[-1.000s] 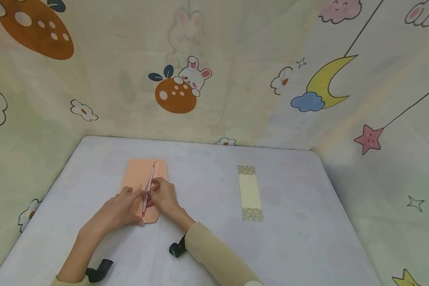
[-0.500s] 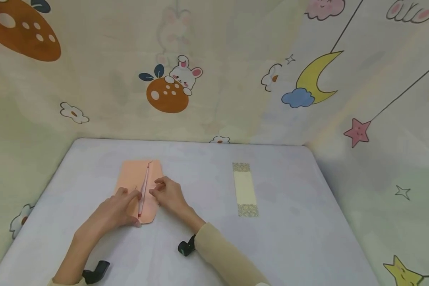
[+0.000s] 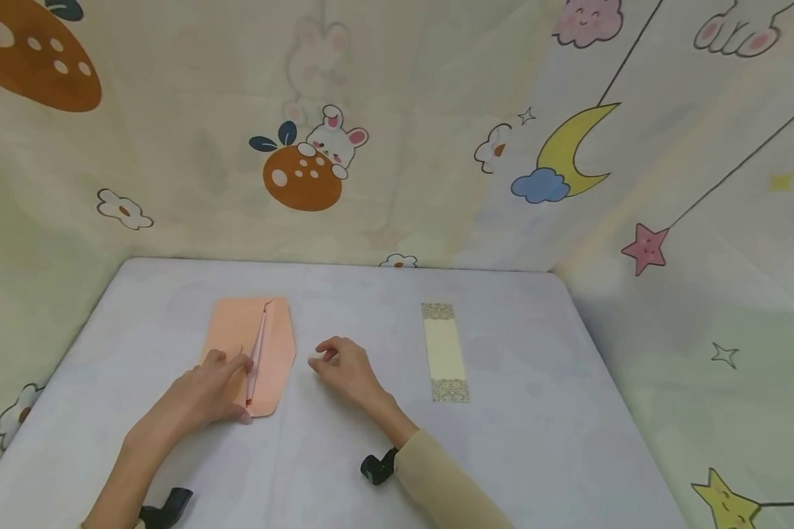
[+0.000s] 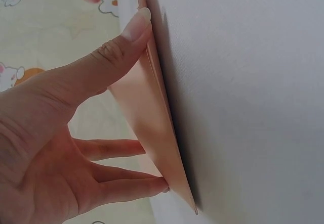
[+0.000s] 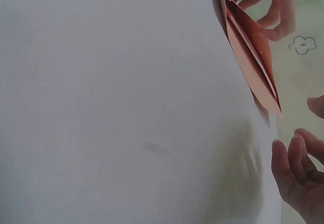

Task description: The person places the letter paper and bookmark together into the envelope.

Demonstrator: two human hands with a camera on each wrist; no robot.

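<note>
A peach paper envelope (image 3: 274,360) lies on the left half of the table, its flap side to the right. My left hand (image 3: 201,393) holds it, thumb on the near edge and fingertips by the mouth. In the right wrist view the envelope (image 5: 248,70) gapes, and a pale strip shows inside; whether that is a paper or the lining, I cannot tell. To the right of the envelope, apart from it, my right hand (image 3: 351,371) hovers with loosely bent fingers and nothing visible between them.
A cream card (image 3: 445,349) with patterned gold-green ends lies right of centre on the white-covered table (image 3: 536,441). Cartoon-printed cloth (image 3: 423,184) stands behind and beside the table. Black wrist devices (image 3: 378,468) are strapped to both wrists.
My right hand has let go of the envelope's mouth area and drawn away to the right. My left hand keeps its hold on the envelope. The head view has shifted slightly.
</note>
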